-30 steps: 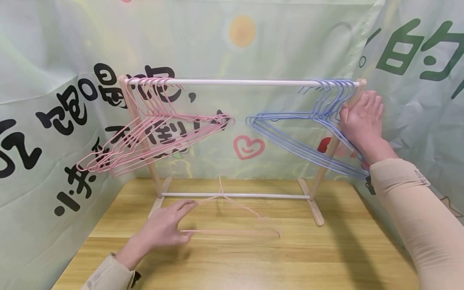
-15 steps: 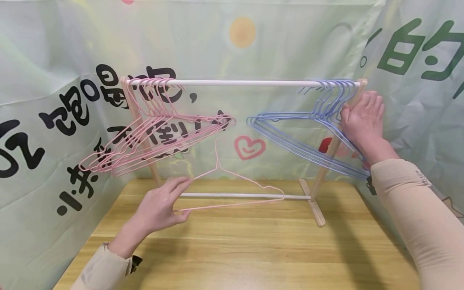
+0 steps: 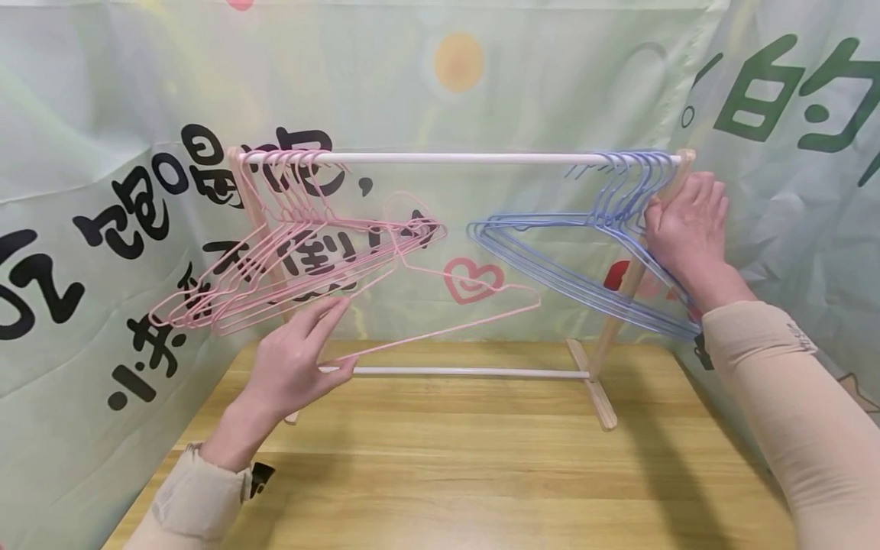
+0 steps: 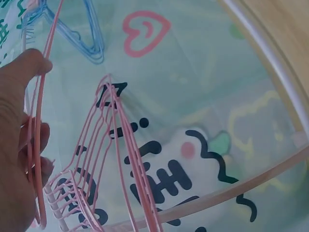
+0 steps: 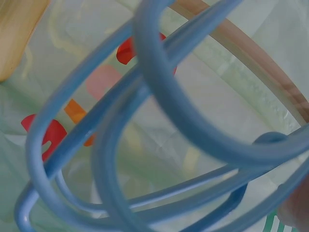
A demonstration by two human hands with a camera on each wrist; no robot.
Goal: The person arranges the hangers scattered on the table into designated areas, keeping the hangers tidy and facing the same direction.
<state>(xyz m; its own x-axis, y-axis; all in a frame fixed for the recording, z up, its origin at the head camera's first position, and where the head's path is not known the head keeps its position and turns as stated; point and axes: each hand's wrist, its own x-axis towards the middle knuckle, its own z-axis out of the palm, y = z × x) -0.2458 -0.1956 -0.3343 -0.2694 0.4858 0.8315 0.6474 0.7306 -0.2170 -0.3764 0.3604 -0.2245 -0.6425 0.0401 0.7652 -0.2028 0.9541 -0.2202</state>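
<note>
My left hand pinches a thin pink hanger by its left end, thumb below and fingers above. The hanger is tilted, its hook at the upper left, in front of the hung pink hangers. In the left wrist view its wires run between my thumb and fingers. My right hand grips the right wooden post of a hanger rack, near its top. Several blue hangers hang beside that hand; their ends fill much of the right wrist view.
A white rail joins the rack's posts at the top, with a second white bar low down. The rack stands on a wooden table. Behind it hangs a pale green printed cloth.
My left hand has raised the pink hanger from low over the table toward the rail, tilting it with its right end higher. My right hand has stayed on the post.
</note>
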